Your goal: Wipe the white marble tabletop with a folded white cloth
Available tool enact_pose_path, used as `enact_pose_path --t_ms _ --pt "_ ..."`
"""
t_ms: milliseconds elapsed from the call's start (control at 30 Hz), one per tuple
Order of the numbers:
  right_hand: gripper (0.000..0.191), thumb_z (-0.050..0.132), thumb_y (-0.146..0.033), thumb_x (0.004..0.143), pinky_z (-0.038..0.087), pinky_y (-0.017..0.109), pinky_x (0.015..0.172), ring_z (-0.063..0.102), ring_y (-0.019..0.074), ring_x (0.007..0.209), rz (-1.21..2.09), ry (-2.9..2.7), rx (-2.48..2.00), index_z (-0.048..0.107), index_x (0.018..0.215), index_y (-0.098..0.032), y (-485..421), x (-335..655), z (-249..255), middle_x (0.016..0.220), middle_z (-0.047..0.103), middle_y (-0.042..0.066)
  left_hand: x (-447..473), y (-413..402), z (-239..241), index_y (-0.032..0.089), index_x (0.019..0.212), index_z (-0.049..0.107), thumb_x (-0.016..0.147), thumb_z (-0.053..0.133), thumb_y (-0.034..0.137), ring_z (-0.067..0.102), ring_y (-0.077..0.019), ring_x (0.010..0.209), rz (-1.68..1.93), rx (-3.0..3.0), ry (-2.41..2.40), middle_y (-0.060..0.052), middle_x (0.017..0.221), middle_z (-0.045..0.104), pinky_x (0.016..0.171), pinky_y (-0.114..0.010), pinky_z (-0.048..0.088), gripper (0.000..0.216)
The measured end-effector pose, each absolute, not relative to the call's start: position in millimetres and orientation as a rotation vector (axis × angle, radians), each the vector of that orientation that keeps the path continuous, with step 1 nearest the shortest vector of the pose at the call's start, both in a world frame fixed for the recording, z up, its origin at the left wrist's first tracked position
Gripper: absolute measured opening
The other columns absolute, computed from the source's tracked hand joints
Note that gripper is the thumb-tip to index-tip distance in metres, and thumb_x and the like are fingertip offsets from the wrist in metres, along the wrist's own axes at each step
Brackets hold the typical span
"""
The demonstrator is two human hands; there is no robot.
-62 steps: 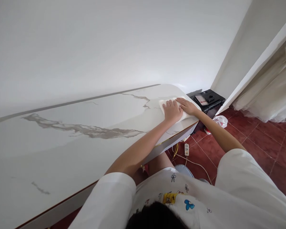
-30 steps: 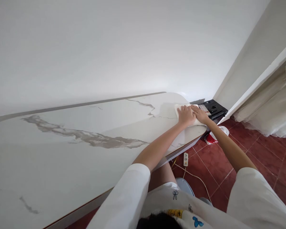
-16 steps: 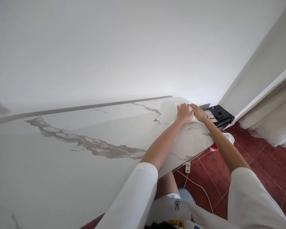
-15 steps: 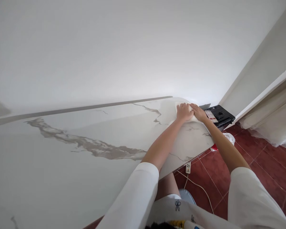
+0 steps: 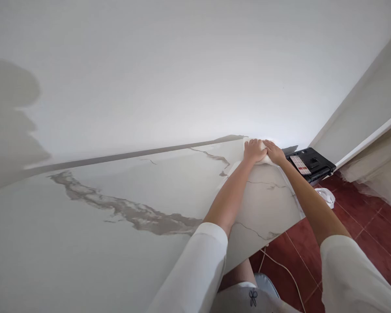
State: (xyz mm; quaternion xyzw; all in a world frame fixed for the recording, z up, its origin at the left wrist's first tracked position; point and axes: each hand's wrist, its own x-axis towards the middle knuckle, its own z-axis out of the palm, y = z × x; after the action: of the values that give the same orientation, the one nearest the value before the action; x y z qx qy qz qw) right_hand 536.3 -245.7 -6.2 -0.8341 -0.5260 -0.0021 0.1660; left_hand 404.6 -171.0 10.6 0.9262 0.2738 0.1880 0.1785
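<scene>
My left hand (image 5: 255, 150) and my right hand (image 5: 274, 152) lie side by side at the far right end of a white marble-patterned tabletop (image 5: 169, 178). Under both palms is a white cloth (image 5: 266, 160), pressed against the surface with the fingers bent over it. The thumbs nearly meet above the cloth. Its far side reaches the tabletop's back edge, close to the wall. Both arms are stretched far forward, and much of the cloth is hidden beneath the hands.
A white wall (image 5: 169, 78) rises behind the tabletop. Past its right end stands a black case (image 5: 313, 161) with a label. A white plastic bag (image 5: 326, 197) and a cable (image 5: 288, 271) lie on the red tiled floor (image 5: 361, 243). Pale curtain fabric (image 5: 378, 174) hangs at right.
Both hands have slid the cloth a little toward the tabletop's back edge. The view has shifted slightly, so a shadow on the left wall shows more.
</scene>
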Motion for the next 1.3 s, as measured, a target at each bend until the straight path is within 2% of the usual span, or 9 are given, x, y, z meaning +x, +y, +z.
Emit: enact_pose_path --t_ms 300,500,667,900,1067,1300 --pt "0.055 0.027 -0.029 0.097 0.029 0.046 0.121 0.029 0.0216 0.149 0.05 -1.569 -2.328 0.041 0.15 -0.025 -222 544 0 0.159 0.037 0.0 410 -155 12 0.018 0.129 0.052 0.095 0.037 0.039 0.04 -0.0282 0.134 0.502 2.652 0.853 -0.013 0.14 0.053 0.113 -0.046 0.025 0.043" --pt "0.055 0.031 -0.028 0.096 0.034 0.046 0.119 0.037 0.0235 0.145 0.039 -1.541 -2.305 0.045 0.149 -0.024 -209 550 1 0.157 0.04 0.001 417 -143 11 0.015 0.129 0.054 0.094 0.037 0.038 0.042 -0.0282 0.133 0.544 2.667 0.885 -0.014 0.14 0.053 0.113 -0.047 0.026 0.045" --pt "0.053 0.034 -0.028 0.093 0.04 0.049 0.113 0.05 0.0279 0.135 0.0 -1.443 -2.273 0.053 0.143 -0.026 -203 556 -2 0.151 0.049 0.0 423 -134 11 0.014 0.13 0.054 0.094 0.036 0.038 0.041 -0.028 0.134 0.54 2.674 0.837 -0.014 0.14 0.054 0.114 -0.046 0.026 0.047" --pt "0.051 0.037 -0.028 0.091 0.044 0.046 0.108 0.057 0.0282 0.127 -0.005 -1.371 -2.264 0.058 0.138 -0.026 -202 552 2 0.139 0.061 0.002 425 -131 9 0.013 0.127 0.057 0.093 0.038 0.037 0.044 -0.0286 0.131 0.591 2.675 0.823 -0.015 0.136 0.057 0.112 -0.046 0.029 0.046" --pt "0.052 0.032 -0.026 0.094 0.037 0.043 0.116 0.048 0.0248 0.137 -0.026 -1.447 -2.248 0.055 0.141 -0.02 -202 555 -6 0.148 0.053 0.005 423 -133 6 0.014 0.131 0.054 0.094 0.036 0.042 0.038 -0.0281 0.138 0.559 2.678 0.844 -0.014 0.145 0.05 0.117 -0.045 0.023 0.051" --pt "0.053 0.027 -0.027 0.098 0.031 0.043 0.12 0.036 0.0217 0.145 -0.089 -1.574 -2.277 0.047 0.146 -0.022 -204 557 -18 0.154 0.045 0.003 415 -139 2 0.015 0.137 0.05 0.094 0.037 0.043 0.034 -0.0272 0.141 0.528 2.706 0.865 -0.013 0.152 0.044 0.119 -0.046 0.021 0.053"
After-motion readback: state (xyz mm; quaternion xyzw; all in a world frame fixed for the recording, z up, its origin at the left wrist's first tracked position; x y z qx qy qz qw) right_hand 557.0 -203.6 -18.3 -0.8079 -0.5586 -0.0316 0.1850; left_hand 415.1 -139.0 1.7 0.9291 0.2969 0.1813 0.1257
